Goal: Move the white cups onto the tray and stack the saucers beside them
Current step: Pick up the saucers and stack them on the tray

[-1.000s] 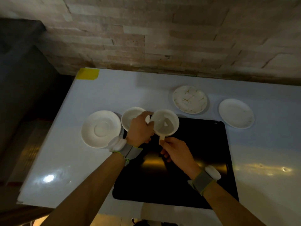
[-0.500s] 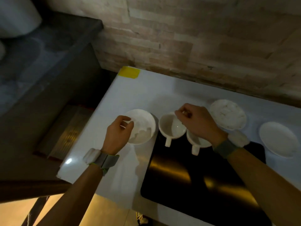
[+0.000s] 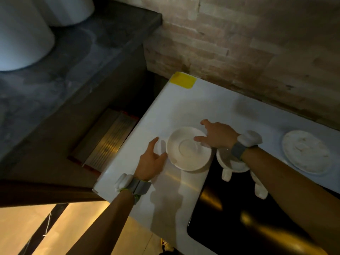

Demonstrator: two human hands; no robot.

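Observation:
A white saucer [image 3: 188, 150] sits slightly raised and tilted at the table's left end, between my two hands. My left hand [image 3: 150, 161] has its fingertips at the saucer's left rim, thumb apart. My right hand [image 3: 218, 134] reaches across with its thumb on the right rim and fingers spread. Two white cups [image 3: 230, 163] stand on the black tray's [image 3: 239, 221] far left corner, partly hidden under my right forearm; the second cup shows only its handle [image 3: 260, 189]. A speckled saucer [image 3: 307, 151] lies on the table to the right.
The white table [image 3: 198, 102] ends close to the left of my left hand, with a drop to the floor. Yellow tape [image 3: 183, 80] marks its far left corner. A brick wall runs behind. A dark counter [image 3: 82, 57] with white vessels stands to the left.
My right hand left the cups and crossed to the saucer's right rim. The saucer now overlaps the nearer cup's edge. The view swung further left.

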